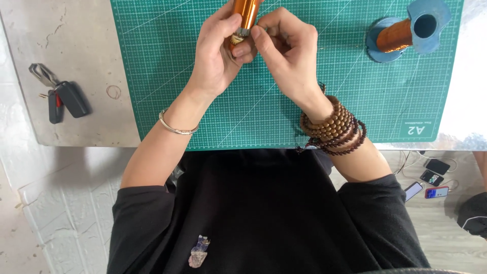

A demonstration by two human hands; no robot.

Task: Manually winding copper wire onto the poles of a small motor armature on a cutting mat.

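While your left hand (215,53) grips copper-wound tube (245,15) above green mat (284,116), right hand (286,50) fingers pinch its lower end; winding looks mostly done, wire spool (406,33) sits right of tube.

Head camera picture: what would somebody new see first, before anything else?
Probably the shiny copper-wound tube at the top middle, gripped by the left hand while the right hand pinches at its lower end. Both work over a big green cutting mat. At the mat's top right lies a blue spool of copper wire, and car keys sit far left.
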